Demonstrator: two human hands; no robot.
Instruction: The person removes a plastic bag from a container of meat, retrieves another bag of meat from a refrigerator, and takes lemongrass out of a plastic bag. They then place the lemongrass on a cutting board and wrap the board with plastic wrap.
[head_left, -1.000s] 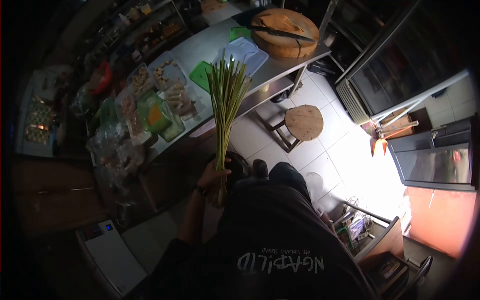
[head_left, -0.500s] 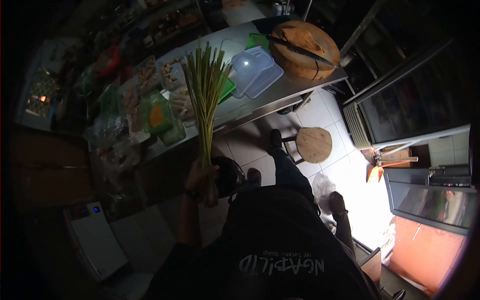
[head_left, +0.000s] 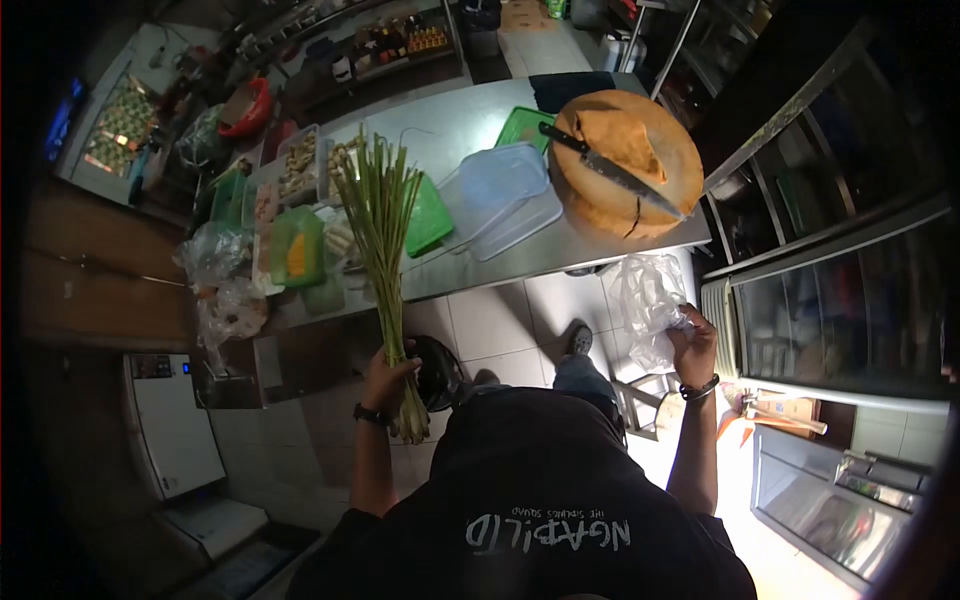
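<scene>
A long bundle of lemongrass (head_left: 385, 240) stands upright in my left hand (head_left: 388, 378), the fingers wrapped round it just above the pale root ends. Its leafy tops reach up over the steel table (head_left: 470, 105). On the other side, my right hand (head_left: 694, 345) grips a crumpled clear plastic bag (head_left: 650, 300), which hangs just off the table's front edge. Close to that bag, a thick round wooden chopping block (head_left: 590, 205) sits on the table with a black-handled knife (head_left: 620, 175) lying across it.
Plastic lids (head_left: 505, 180) and a green lid (head_left: 430, 215) lie mid-table. Tubs of pale pieces (head_left: 300, 165), a green container (head_left: 300, 245) and plastic bags (head_left: 215, 255) crowd the left end. A stool (head_left: 640, 400) stands on the tiled floor at right; a glass-fronted cabinet (head_left: 840, 320) is beyond.
My right hand has risen with the plastic bag from beside my body to near the table edge. The lemongrass has shifted slightly left and down in view. The picture is brighter.
</scene>
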